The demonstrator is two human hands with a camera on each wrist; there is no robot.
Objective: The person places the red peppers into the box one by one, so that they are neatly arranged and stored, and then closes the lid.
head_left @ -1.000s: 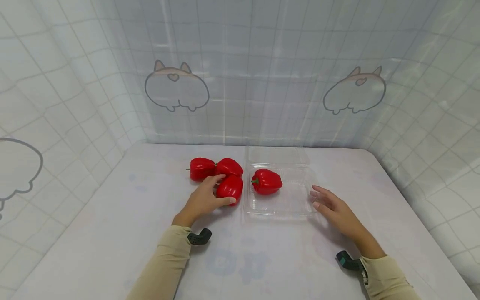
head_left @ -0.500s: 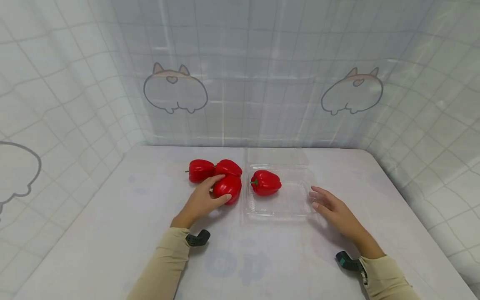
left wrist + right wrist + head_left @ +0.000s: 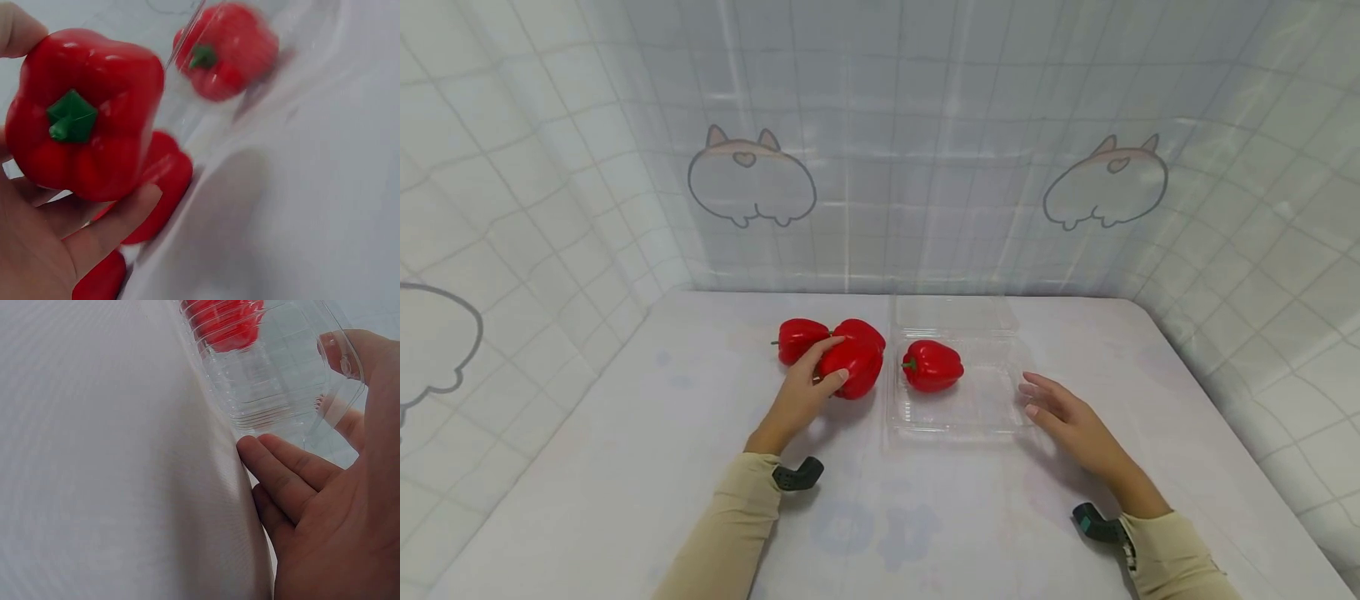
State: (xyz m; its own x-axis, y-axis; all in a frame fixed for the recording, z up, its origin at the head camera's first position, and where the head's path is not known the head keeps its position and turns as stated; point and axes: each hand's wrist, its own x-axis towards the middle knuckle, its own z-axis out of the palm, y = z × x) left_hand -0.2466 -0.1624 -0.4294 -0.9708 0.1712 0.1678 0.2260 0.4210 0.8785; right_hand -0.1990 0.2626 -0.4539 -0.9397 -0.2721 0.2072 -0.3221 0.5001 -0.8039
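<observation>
My left hand (image 3: 800, 398) grips a red bell pepper (image 3: 853, 369) between thumb and fingers. The left wrist view shows this held pepper (image 3: 87, 115) with its green stem facing the camera, raised off the table. Two more red peppers lie behind it, one at the far left (image 3: 801, 340) and one partly hidden by the held pepper. Inside a clear plastic clamshell box (image 3: 992, 408) lies another red pepper (image 3: 933, 366), near the box's left wall. My right hand (image 3: 1072, 425) rests at the box's right side, fingers extended; in the right wrist view its thumb lies by the rim (image 3: 359, 381).
The box's transparent lid (image 3: 953, 313) lies folded back toward the rear. A white cloth covers the table (image 3: 880, 517). Grid-patterned curtains (image 3: 880, 167) rise at the back and on both sides.
My left hand has lifted the nearest pepper off the table and tilted it, moving it slightly back and left. The right hand and the box have stayed in place.
</observation>
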